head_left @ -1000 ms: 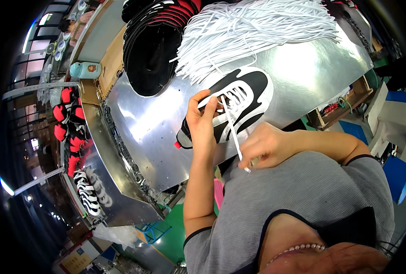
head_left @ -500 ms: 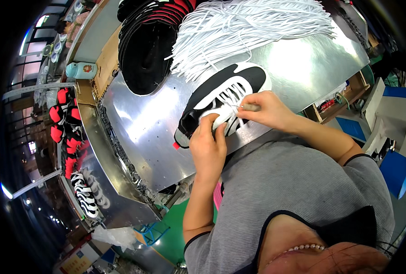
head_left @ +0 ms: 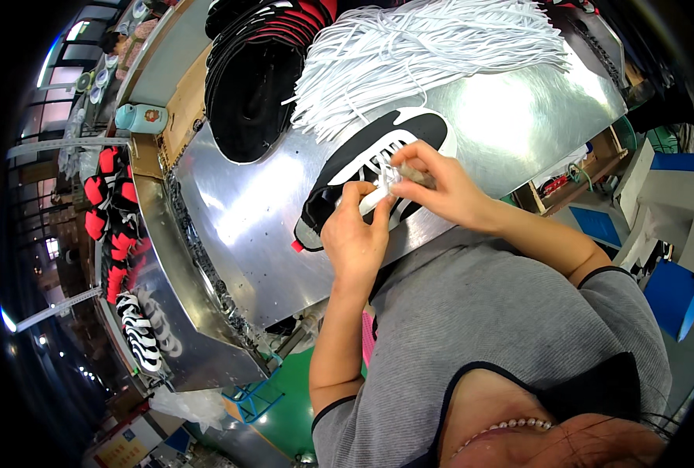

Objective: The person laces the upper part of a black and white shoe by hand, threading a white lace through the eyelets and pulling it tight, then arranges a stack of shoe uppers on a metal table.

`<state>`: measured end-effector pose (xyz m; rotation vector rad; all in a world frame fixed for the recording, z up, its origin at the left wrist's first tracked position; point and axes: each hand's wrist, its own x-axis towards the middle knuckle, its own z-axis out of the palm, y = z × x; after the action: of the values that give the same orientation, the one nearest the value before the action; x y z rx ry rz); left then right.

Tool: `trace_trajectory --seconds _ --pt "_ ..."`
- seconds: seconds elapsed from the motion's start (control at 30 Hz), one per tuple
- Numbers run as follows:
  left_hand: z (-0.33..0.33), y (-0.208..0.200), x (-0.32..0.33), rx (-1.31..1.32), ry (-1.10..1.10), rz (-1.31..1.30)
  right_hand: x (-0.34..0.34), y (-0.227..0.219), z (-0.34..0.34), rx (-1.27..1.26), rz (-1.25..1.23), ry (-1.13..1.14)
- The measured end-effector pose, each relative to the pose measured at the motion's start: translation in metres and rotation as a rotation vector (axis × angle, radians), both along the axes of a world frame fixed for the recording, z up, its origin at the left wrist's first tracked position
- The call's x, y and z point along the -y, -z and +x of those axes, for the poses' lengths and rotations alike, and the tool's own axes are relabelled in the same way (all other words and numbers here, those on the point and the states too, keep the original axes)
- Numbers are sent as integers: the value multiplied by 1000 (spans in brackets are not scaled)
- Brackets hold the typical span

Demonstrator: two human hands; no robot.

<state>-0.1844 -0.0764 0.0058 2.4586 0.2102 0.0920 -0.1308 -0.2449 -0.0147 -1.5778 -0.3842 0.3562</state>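
A black and white shoe upper lies slantwise on the metal table, its red tab at the lower left. White lacing crosses its throat. My left hand pinches the white tongue between thumb and fingers near the collar opening. Closed over the throat, my right hand grips a small tool with a pale, wooden-looking handle. White lace is at its fingertips; the tool's tip is hidden among the lace and fingers.
A large heap of white shoelaces lies along the far side. Left of it stand nested black and red uppers. A light blue bottle is beyond the table's left rim. More red-black and striped shoe parts sit at far left.
My right hand has shifted left and slightly up across the throat, with the tool handle now more tilted. My left hand keeps its pinch, and the upper has barely moved.
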Motion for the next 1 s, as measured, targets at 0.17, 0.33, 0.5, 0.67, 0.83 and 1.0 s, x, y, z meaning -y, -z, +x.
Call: trace_trajectory --seconds 0.17,0.33,0.5,0.67,0.83,1.0 --pt "2 -1 2 56 -47 -34 22 -2 -10 67 -168 -102" --pt "1 3 2 118 39 -77 22 -2 -4 28 -271 -140" --pt "1 11 2 270 200 -56 -5 3 4 137 -490 -134" --pt "-2 7 -1 234 181 -73 18 -8 17 146 -401 -272" --pt "-1 4 -1 176 184 -144 30 -13 27 258 -270 -185" --pt "-1 -20 -20 -242 372 123 16 32 31 331 -239 -10"
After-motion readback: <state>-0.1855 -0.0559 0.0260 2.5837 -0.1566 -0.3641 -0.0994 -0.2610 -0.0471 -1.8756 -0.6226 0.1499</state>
